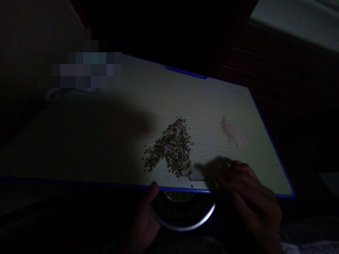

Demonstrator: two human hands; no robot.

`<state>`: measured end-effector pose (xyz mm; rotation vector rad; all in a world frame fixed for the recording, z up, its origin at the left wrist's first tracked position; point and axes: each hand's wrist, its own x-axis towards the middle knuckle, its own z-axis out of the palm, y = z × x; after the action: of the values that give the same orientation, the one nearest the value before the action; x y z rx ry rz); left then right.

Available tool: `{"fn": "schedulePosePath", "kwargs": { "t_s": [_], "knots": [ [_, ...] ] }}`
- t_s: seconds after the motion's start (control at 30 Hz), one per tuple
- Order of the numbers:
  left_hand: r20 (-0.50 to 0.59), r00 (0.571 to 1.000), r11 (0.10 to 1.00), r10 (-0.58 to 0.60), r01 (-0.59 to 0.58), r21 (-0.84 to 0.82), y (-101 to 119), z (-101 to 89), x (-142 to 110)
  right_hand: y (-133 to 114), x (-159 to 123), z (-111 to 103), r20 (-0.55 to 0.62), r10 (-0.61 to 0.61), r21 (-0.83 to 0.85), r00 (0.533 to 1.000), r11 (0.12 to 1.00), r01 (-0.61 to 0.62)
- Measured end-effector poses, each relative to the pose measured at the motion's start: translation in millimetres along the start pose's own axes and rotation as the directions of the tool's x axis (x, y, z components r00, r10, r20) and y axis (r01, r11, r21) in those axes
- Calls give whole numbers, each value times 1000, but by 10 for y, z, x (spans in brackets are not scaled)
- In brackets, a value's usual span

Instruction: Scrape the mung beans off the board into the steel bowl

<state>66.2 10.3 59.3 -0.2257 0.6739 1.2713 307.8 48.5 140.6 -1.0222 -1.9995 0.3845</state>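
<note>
A heap of green beans mixed with pale rice grains (176, 146) lies near the front edge of a pale tabletop (196, 95) with a blue rim. Below that edge is a shiny metal bowl (182, 225) with green beans inside. My left hand (148, 218) grips the bowl's left side, its thumb up by the table edge. Just right of the heap, my right hand (246, 190) is closed with fingers together on a thin, flat, card-like piece (200, 176). The piece's near edge shows as a dark line, and its exact kind is unclear in the dim light.
A smaller pile of rice (233, 132) sits farther right on the tabletop. Several stray grains are scattered between the piles. At the back left is a blurred-out object with a pale loop (53, 94) beside it. Dark surroundings hide most of the floor.
</note>
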Motion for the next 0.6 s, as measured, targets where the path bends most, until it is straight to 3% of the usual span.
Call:
{"fn": "schedulePosePath", "kwargs": {
  "t_s": [0.17,0.37,0.6],
  "knots": [
    [53,999,999,-9,11,-38,-9,20,-6,-4,13,24,0,-18,21,1000,1000,18],
    [-31,999,1000,12,-12,-21,5,33,-8,-9,30,24,-11,-24,2,1000,1000,24],
    [-8,1000,1000,14,-14,18,7,53,-4,15,39,18,25,-30,-9,999,999,31]
  ]
}}
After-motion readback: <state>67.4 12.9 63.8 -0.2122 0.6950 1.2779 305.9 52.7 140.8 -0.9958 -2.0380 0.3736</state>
